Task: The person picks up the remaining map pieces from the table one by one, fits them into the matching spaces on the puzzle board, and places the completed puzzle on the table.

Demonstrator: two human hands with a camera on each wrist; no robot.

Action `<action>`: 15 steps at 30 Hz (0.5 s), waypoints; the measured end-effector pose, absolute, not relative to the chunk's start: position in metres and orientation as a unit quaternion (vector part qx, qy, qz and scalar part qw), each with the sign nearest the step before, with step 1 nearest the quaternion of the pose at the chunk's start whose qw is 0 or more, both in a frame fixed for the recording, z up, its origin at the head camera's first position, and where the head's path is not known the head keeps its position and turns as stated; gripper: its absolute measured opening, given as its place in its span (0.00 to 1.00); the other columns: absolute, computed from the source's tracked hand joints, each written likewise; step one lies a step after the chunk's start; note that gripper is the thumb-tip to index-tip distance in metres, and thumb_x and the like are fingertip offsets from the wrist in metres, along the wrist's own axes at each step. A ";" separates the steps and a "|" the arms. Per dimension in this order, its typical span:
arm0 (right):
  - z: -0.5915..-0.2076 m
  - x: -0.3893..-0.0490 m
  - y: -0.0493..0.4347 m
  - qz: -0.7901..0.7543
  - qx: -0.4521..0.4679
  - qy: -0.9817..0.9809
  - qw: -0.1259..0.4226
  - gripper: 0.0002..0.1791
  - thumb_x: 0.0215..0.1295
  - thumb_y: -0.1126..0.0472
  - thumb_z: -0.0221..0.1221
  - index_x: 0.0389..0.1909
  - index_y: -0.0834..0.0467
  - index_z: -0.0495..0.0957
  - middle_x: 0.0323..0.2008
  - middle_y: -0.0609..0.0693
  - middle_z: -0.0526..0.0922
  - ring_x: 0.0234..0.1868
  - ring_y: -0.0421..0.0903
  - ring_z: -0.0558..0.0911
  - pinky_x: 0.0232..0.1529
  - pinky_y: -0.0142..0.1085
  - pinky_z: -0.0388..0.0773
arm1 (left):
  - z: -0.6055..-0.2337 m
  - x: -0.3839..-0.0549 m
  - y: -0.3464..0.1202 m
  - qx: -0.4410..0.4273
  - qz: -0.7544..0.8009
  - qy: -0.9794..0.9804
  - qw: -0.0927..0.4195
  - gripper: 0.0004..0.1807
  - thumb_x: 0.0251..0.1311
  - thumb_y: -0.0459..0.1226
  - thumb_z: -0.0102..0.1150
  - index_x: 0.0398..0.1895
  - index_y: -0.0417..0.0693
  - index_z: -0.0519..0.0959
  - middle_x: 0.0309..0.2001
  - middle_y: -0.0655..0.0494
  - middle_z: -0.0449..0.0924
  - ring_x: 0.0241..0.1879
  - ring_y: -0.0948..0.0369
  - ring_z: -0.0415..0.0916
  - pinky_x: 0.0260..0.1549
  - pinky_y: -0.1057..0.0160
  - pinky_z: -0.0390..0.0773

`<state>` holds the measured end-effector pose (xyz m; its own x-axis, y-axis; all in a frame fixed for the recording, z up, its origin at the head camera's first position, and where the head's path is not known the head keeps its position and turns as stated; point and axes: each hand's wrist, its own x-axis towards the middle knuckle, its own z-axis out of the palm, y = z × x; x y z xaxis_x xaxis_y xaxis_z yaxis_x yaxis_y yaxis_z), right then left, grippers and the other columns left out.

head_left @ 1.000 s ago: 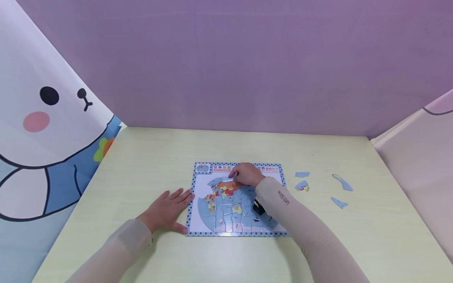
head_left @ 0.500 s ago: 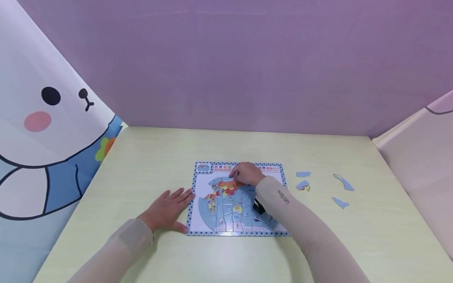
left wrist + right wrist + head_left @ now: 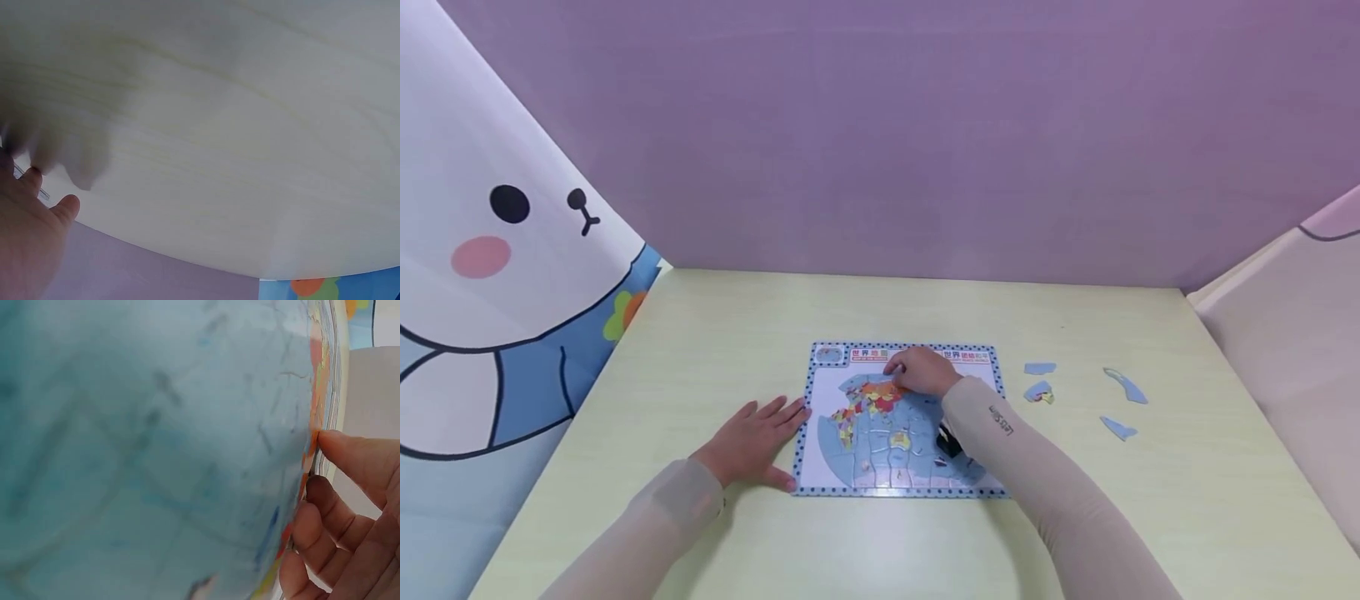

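Map puzzle (image 3: pixel 882 427), seemingly much as before.

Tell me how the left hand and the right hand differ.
The left hand has its fingers spread, while the right hand has its fingers curled. The left hand is at the left border of the puzzle board; the right hand is over the board's upper part, beside the orange patch. Both are bare, with long pale sleeves.
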<state>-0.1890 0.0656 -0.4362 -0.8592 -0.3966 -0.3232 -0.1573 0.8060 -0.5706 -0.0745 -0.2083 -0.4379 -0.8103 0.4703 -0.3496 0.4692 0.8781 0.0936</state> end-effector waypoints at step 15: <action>-0.440 -0.178 0.087 -0.301 -0.145 0.925 0.180 0.12 0.63 0.59 0.63 0.47 0.53 0.83 0.43 0.47 0.81 0.41 0.45 0.76 0.48 0.41 0.76 | -0.442 -0.077 -0.214 0.253 0.009 0.949 0.188 0.57 0.44 0.66 0.64 0.73 0.45 0.57 0.74 0.49 0.53 0.72 0.44 0.47 0.64 0.36 0.53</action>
<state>-0.1781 0.0867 -0.4403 -0.8927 -0.3774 -0.2464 -0.1603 0.7768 -0.6090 -0.0772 -0.2145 -0.4425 -0.8009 0.4842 -0.3524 0.4771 0.8715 0.1131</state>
